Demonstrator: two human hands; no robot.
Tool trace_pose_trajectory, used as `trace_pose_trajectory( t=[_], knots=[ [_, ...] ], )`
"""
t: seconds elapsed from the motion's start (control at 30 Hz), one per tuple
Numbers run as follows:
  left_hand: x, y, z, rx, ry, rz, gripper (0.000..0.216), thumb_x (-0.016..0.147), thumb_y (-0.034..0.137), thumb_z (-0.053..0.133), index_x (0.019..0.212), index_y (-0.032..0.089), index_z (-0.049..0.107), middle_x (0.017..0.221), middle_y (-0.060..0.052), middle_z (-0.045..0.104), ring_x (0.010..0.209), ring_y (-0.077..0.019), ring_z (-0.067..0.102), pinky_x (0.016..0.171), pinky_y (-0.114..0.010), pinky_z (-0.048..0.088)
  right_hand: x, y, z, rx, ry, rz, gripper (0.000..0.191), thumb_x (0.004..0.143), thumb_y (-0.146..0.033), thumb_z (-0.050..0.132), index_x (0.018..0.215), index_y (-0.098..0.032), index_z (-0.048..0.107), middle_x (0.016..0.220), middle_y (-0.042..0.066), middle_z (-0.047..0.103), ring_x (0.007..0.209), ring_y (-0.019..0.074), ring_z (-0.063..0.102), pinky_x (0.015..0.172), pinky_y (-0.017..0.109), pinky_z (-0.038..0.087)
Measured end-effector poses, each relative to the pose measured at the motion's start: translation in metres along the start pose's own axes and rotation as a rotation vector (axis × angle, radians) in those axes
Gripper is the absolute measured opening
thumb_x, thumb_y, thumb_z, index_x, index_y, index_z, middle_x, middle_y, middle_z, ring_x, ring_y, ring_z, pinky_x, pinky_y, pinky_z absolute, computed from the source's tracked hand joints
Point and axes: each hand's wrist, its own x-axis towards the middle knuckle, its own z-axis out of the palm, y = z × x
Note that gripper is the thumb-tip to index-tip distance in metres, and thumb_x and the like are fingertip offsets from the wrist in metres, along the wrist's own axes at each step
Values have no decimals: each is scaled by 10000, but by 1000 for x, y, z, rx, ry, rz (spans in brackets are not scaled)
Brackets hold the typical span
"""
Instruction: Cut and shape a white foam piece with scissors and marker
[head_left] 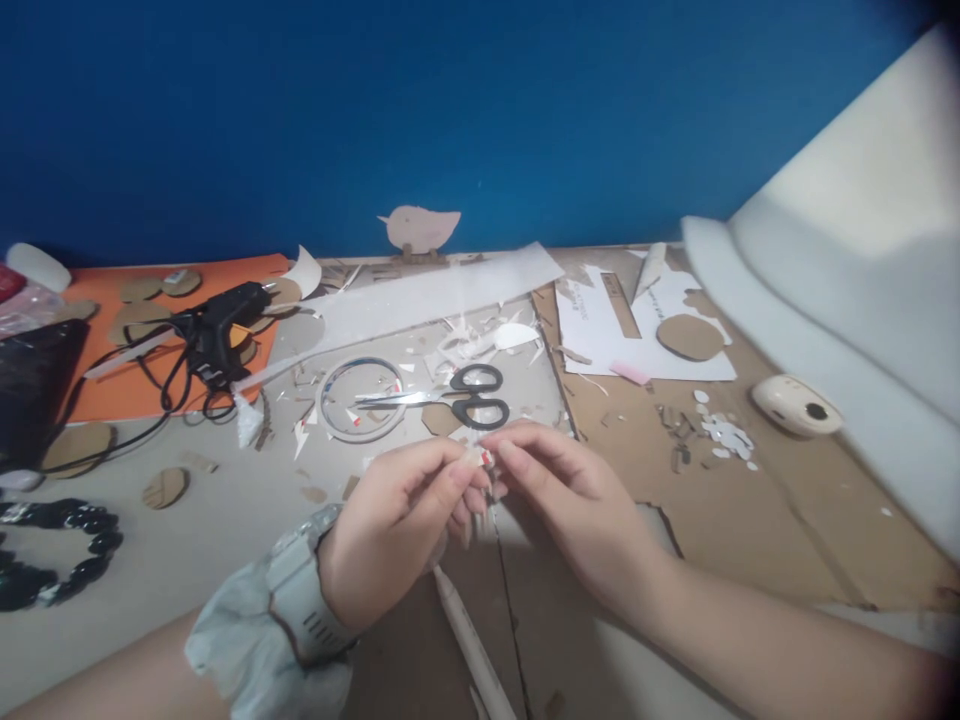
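Note:
My left hand (pixel 409 515) and my right hand (pixel 570 490) meet above the table's near middle, fingertips close together. Pinched between them is a small white and red piece of paper (pixel 486 458); most of it is hidden behind the fingers. Just beyond my fingertips lie black-handled scissors (pixel 480 395), their blades resting across a white roll of tape (pixel 328 410). Below my hands a white pen-like stick (pixel 474 645) points toward me. A watch (pixel 307 600) and a pale scrunchie (pixel 240 640) sit on my left wrist.
A black glue gun (pixel 221 325) with its cord lies on orange paper (pixel 97 385) at left. Cardboard discs (pixel 165 488), paper scraps and a black beaded bracelet (pixel 97 570) are spread about. At right are white paper (pixel 592 340), cardboard (pixel 750 520) and a small cream device (pixel 796 405).

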Motion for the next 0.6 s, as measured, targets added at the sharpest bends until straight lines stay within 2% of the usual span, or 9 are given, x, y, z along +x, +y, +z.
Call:
trace_pose_trajectory(
  t=[0.1,0.27,0.47,0.6],
  knots=[
    [0,-1,0,18,34,9,252,923,309,462,774,177,616,645,32,616,523,-57,552,517,-141,463,-1,-2,-1,-20,35,-7,75,850,-291,628,865,-223,655,818,-2,631,702,133,597,689,253,483],
    [1,-1,0,109,38,22,252,926,297,455,762,179,604,658,37,613,551,-53,559,540,-131,462,-1,-4,-2,-98,-10,-52,111,867,-252,600,770,-209,632,710,-13,615,670,125,572,667,228,467],
    [-2,-1,-1,242,35,11,300,929,323,441,696,181,565,559,52,556,438,-53,466,417,-150,354,-1,-5,-2,-248,-12,-123,147,877,-243,581,742,-209,627,737,2,609,671,143,553,677,260,439],
    [-4,-2,-2,311,46,34,337,933,364,425,676,186,551,542,51,550,432,-61,457,417,-164,344,-2,-5,-2,-268,-20,-128,150,874,-243,582,732,-213,619,727,1,604,671,147,548,655,256,432]
  ],
)
